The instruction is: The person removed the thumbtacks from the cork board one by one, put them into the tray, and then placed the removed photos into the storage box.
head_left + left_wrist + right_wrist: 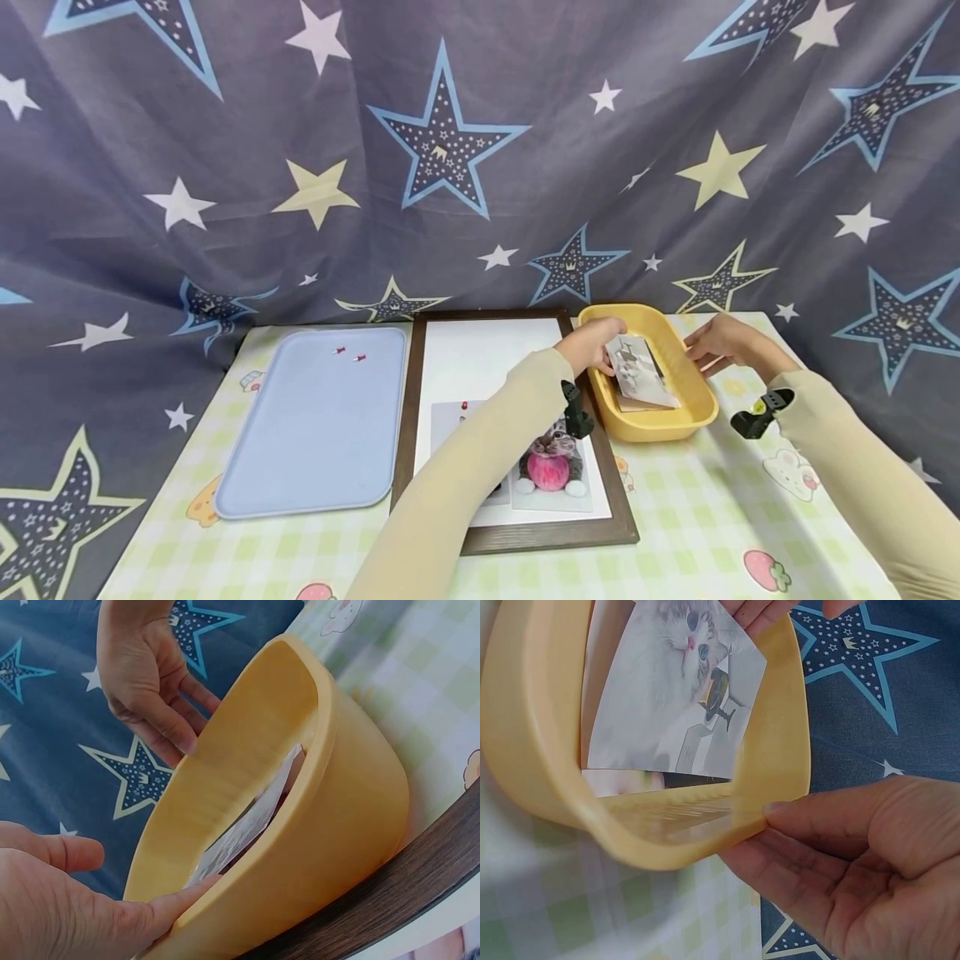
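Observation:
In the head view my left hand [596,343] reaches over the near-left rim of a yellow plastic basket [693,392]. Its straight fingers touch the edge of a photo print [637,367], and the thumb stands apart in the left wrist view. Seen from the right wrist, this print [652,697] shows a white cat and lies tilted inside the basket. Other prints [622,782] lie beneath it, mostly covered. At the opposite side my right hand [723,342] pinches the basket's rim, thumb on the rim and fingers outside.
Left of the basket lies a dark-framed white board [480,358] bearing cat photos [551,496], partly hidden by my left sleeve. A red pushpin [464,406] sits on one photo. Farther left, a pale blue tray [315,425] holds two red pushpins [359,357]. A starry curtain [450,250] hangs behind.

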